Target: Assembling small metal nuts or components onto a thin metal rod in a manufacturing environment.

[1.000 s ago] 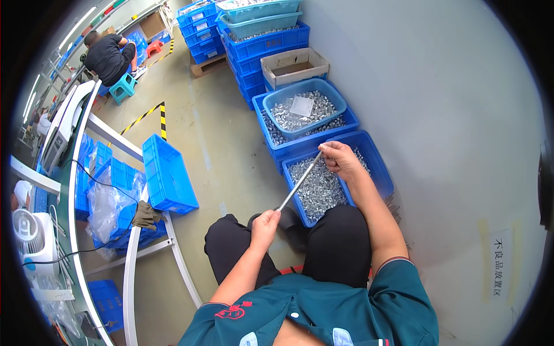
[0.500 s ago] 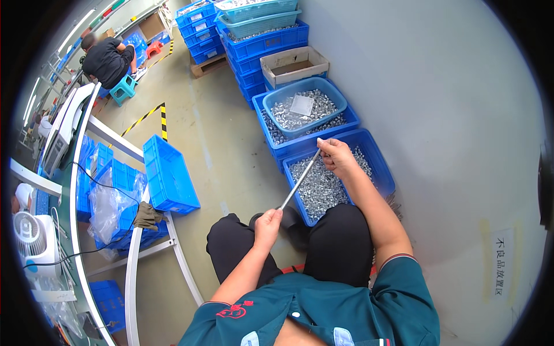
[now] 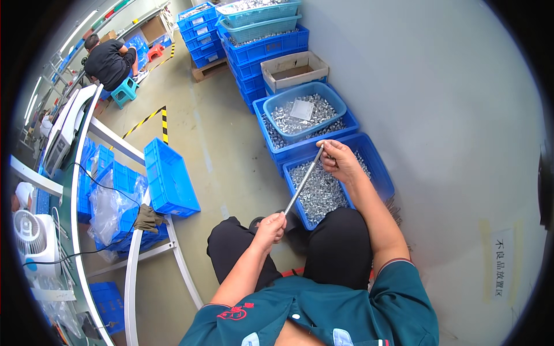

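A long thin metal rod (image 3: 303,180) runs slanted between my two hands. My left hand (image 3: 269,226) grips its near end above my knees. My right hand (image 3: 340,161) pinches its far end, fingers closed at the tip, above a blue crate (image 3: 382,170) filled with small silvery metal parts. Whether a part is between the right fingers is too small to tell. Behind that crate stands a second blue crate (image 3: 270,122) of the same parts, with a light blue tub (image 3: 306,106) of parts and a clear bag resting in it.
A grey wall runs along the right. An open cardboard box (image 3: 291,68) and stacked blue crates (image 3: 254,34) stand beyond. To my left, an upright blue crate (image 3: 170,176) leans at a white-framed bench. A person (image 3: 112,57) sits on a stool far off. A white fan (image 3: 34,242) sits at left.
My right hand has risen a little and drawn toward the rod's far tip. My left hand stays at the near end.
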